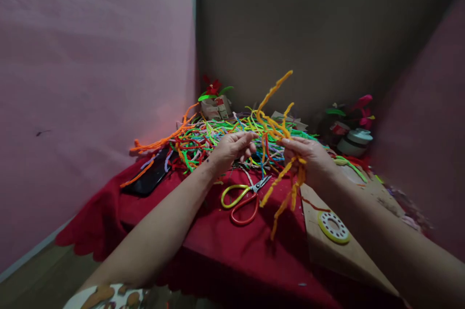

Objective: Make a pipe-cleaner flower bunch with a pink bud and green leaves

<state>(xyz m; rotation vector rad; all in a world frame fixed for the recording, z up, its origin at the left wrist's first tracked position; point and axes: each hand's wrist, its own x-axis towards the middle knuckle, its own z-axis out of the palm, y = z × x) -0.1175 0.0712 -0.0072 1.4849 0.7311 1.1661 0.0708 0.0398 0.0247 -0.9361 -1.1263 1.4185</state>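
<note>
My right hand (pixel 308 154) is closed around a bunch of orange-yellow pipe cleaners (pixel 276 127). Their crinkled ends stick up above the fingers and hang down below them. My left hand (pixel 236 146) is a little to the left of the bunch, thumb and forefinger pinched together; what is between them, if anything, is too small to tell. Behind both hands spreads a heap of pipe cleaners (pixel 214 130) in many colours. Below, between the hands, scissors (pixel 249 200) with one yellow and one red handle loop lie on the red tablecloth (pixel 218 236), blades slightly apart.
A dark phone (pixel 148 176) lies at left, partly under pipe cleaners. On the right, a wooden board (pixel 321 255) carries a yellow-rimmed disc with holes (pixel 333 226). Behind stand a red flower (pixel 212 87) and a pale lidded pot (pixel 356 142). Walls close in on both sides.
</note>
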